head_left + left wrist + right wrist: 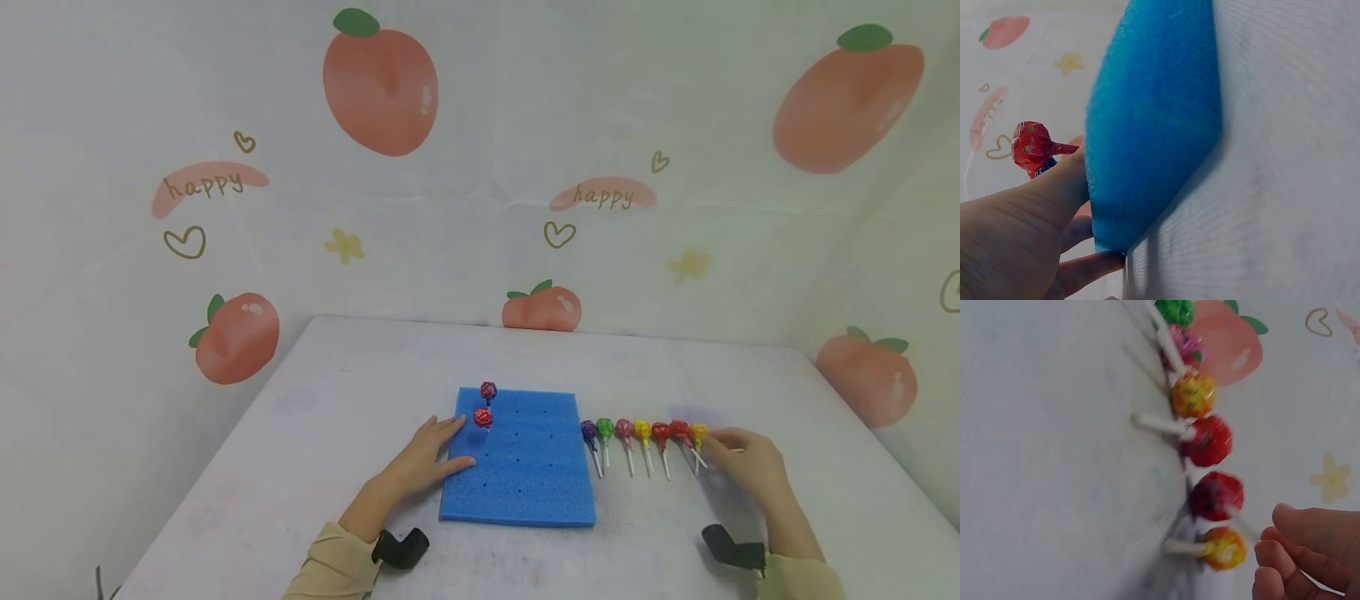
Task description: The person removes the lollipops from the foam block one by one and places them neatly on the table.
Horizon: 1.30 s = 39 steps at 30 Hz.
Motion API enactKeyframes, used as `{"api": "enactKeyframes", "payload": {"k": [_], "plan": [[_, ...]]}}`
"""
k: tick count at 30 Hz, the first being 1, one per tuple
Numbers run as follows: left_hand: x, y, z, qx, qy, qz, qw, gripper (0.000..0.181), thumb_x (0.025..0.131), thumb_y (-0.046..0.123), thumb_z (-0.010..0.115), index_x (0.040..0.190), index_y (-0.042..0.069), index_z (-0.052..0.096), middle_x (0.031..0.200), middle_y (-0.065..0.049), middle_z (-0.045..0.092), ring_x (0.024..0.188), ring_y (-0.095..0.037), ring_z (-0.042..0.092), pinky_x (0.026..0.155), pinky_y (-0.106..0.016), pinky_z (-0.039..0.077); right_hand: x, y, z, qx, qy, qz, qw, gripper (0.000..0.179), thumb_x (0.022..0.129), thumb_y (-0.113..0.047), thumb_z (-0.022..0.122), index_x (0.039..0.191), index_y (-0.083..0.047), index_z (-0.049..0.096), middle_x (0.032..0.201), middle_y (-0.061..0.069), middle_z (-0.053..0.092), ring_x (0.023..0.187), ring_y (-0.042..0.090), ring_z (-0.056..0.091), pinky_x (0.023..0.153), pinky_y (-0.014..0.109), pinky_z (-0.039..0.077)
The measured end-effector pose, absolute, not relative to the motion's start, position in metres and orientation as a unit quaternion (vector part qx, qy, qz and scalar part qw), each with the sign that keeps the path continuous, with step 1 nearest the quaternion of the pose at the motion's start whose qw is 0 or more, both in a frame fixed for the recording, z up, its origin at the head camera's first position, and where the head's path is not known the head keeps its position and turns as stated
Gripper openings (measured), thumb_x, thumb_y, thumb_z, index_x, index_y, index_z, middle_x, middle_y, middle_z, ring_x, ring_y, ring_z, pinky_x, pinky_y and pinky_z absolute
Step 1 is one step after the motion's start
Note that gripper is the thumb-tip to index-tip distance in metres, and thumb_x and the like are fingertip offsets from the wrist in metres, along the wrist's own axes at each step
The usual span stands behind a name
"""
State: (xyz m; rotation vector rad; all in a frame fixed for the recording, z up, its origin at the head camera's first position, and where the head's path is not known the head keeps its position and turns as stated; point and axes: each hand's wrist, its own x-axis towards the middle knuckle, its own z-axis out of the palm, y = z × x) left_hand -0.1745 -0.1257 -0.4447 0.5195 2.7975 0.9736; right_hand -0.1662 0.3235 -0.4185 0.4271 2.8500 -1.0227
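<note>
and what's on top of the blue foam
Toward the far left of the blue foam, two lollipops stand; small holes dot the rest. The lower stick ends are hidden in it, and the left hand covers part of its edge.

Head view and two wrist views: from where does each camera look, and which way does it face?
Head: worn on the head, facing forward and down at the blue foam board and lollipop row; left hand, right hand and beige sleeves show.
Left wrist: worn there, facing past the blue foam board's edge to the peach-print backdrop, picture turned sideways; part of the left hand shows.
Right wrist: worn there, also sideways, facing the lollipop row and backdrop; curled fingers show.
Shared: head and right wrist both show the lollipop row.
</note>
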Motion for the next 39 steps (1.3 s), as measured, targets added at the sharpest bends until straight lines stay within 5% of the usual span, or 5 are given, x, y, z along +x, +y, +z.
{"api": "enactKeyframes", "payload": {"k": [11,17,22,39], "plan": [[-0.175,-0.126,-0.444,0.171,0.928,0.323,0.069,0.071,0.087,0.040,0.063,0.143,0.006,0.037,0.146,-0.022,0.038,0.140,-0.045,0.020,0.111,-0.061,0.023,-0.164,0.283,-0.393,0.055,0.944,-0.322,-0.035,0.044,0.093,-0.035,0.056,0.112,0.004,0.062,0.113,0.029,0.062,0.099,0.042,0.059,0.078,0.049,0.054],[-0.175,-0.126,-0.444,0.170,0.928,0.325,0.070,0.071,0.086,0.040,0.063,0.143,0.006,0.037,0.146,-0.022,0.038,0.140,-0.045,0.020,0.111,-0.061,0.023,-0.169,0.251,-0.391,0.010,0.940,-0.338,-0.053,0.035,0.092,-0.030,0.059,0.109,-0.001,0.066,0.108,0.023,0.066,0.090,0.032,0.063,0.074,0.039,0.057],[-0.174,-0.126,-0.442,0.171,0.927,0.325,0.072,0.070,0.087,0.040,0.063,0.143,0.006,0.037,0.146,-0.021,0.038,0.140,-0.045,0.020,0.110,-0.061,0.023,-0.174,0.223,-0.389,-0.029,0.931,-0.362,-0.047,0.028,0.090,-0.026,0.062,0.105,-0.003,0.067,0.099,0.016,0.069,0.078,0.018,0.064,0.061,0.023,0.050],[-0.171,-0.127,-0.440,0.190,0.919,0.340,0.058,0.075,0.086,0.052,0.058,0.143,0.007,0.037,0.144,-0.025,0.039,0.138,-0.048,0.021,0.108,-0.065,0.022,-0.187,0.138,-0.411,-0.131,0.896,-0.425,-0.020,0.018,0.086,-0.018,0.066,0.098,-0.005,0.069,0.090,0.009,0.068,0.067,0.009,0.057,0.058,0.015,0.047]]}}
